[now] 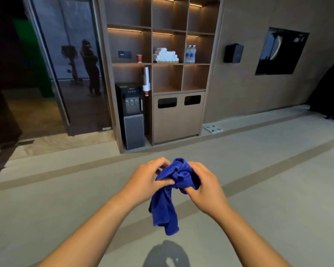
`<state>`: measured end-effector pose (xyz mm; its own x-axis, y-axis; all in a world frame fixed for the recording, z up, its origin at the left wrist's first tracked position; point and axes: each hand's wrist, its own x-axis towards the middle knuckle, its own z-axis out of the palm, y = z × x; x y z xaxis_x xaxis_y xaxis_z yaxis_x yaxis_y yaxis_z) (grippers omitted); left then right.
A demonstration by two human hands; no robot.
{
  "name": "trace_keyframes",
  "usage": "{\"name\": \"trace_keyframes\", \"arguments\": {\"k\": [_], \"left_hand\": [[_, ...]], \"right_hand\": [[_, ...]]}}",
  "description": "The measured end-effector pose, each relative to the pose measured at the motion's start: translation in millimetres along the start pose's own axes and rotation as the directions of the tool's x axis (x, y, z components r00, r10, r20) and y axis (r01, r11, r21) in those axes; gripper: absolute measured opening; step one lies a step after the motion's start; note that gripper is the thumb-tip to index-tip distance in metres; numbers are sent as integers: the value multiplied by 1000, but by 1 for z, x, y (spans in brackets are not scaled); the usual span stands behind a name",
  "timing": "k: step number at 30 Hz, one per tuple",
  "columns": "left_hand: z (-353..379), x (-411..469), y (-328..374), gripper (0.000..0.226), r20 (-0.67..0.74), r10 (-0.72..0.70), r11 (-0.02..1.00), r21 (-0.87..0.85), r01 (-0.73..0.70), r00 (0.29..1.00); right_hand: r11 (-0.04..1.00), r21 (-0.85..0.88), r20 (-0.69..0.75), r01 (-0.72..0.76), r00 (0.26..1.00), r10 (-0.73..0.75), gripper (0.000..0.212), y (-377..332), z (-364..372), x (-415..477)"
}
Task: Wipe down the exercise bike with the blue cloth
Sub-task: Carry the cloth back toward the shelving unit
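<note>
The blue cloth [167,201] is bunched between both hands in front of me, its loose end hanging down toward the floor. My left hand [147,178] pinches its left side with thumb and fingers. My right hand [204,186] grips the crumpled top from the right. A dark machine [330,97] shows partly at the far right edge; I cannot tell whether it is the exercise bike. A reflection of an upright machine [72,62] appears in the glass door on the left.
Ahead stands a wooden shelf unit [168,64] with rolled white towels [167,55] and water bottles [190,53], and a black water dispenser [132,114] at its foot. A scale [213,129] lies by the wall. Grey floor stretches around me.
</note>
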<state>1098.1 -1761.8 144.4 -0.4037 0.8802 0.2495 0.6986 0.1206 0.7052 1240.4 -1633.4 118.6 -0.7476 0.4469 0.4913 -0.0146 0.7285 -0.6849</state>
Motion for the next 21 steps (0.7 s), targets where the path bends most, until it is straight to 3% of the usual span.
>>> {"name": "trace_keyframes", "arguments": {"k": [5, 11, 15, 21], "left_hand": [[-11, 105, -58, 49, -23, -81, 996, 34, 82, 996], [-33, 255, -133, 32, -166, -104, 988, 92, 121, 981], [-59, 358, -175, 33, -153, -107, 981, 148, 129, 982], [-81, 502, -229, 40, -151, -46, 995, 81, 59, 988]], "right_hand": [[998, -31, 37, 54, 998, -52, 37, 70, 13, 114], [992, -35, 27, 120, 992, -119, 33, 153, 35, 258], [991, -52, 51, 127, 991, -124, 33, 200, 45, 359], [990, -48, 39, 136, 990, -134, 34, 275, 58, 488]]}}
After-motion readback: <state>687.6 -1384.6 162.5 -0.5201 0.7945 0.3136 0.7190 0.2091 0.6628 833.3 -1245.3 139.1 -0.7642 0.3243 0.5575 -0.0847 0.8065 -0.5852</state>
